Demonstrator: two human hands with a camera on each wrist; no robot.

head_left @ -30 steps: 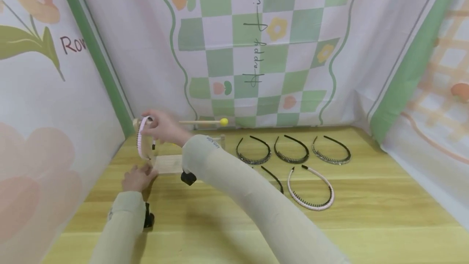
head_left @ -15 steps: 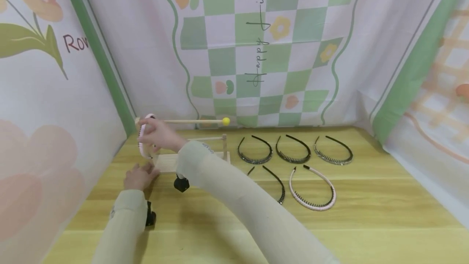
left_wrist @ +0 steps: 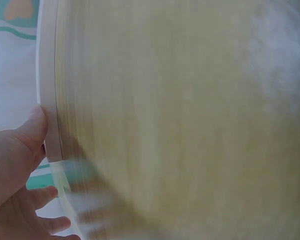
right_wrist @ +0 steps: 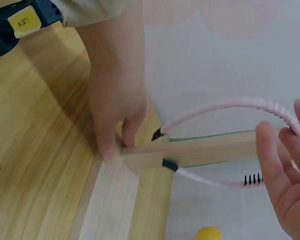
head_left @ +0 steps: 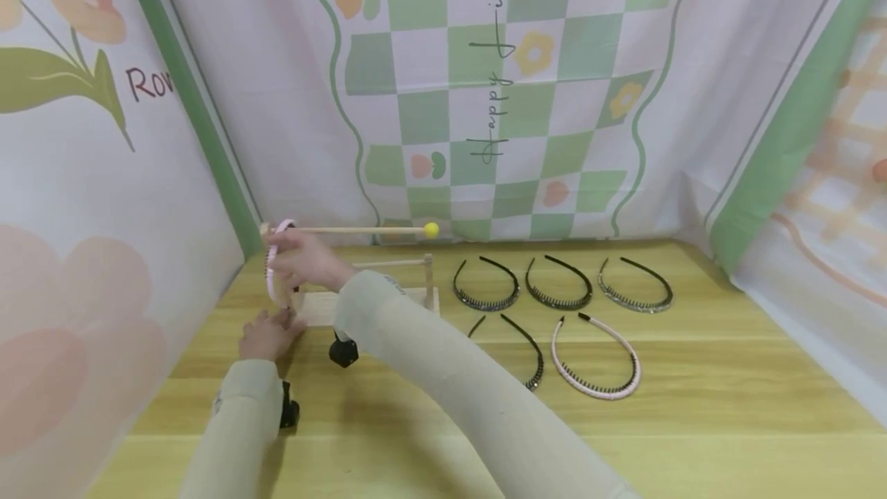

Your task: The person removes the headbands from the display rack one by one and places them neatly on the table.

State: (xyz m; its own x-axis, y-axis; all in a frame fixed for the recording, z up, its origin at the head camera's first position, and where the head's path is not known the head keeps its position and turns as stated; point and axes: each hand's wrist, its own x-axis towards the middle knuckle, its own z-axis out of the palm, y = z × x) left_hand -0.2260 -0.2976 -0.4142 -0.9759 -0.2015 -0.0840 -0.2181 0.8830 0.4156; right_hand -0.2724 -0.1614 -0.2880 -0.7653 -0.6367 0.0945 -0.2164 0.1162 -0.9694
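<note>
A pink headband [head_left: 273, 283] with black tips and comb teeth is held by my right hand [head_left: 309, 259] at the left end of a wooden stand [head_left: 320, 310]. In the right wrist view, the pink band [right_wrist: 225, 103] arches around the stand's wooden post [right_wrist: 205, 148], one black tip on each side. The fingers of my right hand [right_wrist: 292, 175] are at the band's curved top. My left hand [head_left: 266, 336] grips the left end of the stand's base, near the post's foot. In the left wrist view its thumb [left_wrist: 35, 125] presses the base's edge [left_wrist: 48, 75].
The stand's upper rod [head_left: 374, 231] ends in a yellow ball [head_left: 431, 230]. To the right lie several headbands on the wooden table [head_left: 693, 406]: a pink one [head_left: 601, 391] and dark ones, including a black one [head_left: 557, 303]. A patterned curtain [head_left: 409, 114] hangs behind.
My right hand has lowered slightly with the pink headband, uncovering more of the upper rod and the stand's right side. My left hand stays at the base. The head view has shifted a little.
</note>
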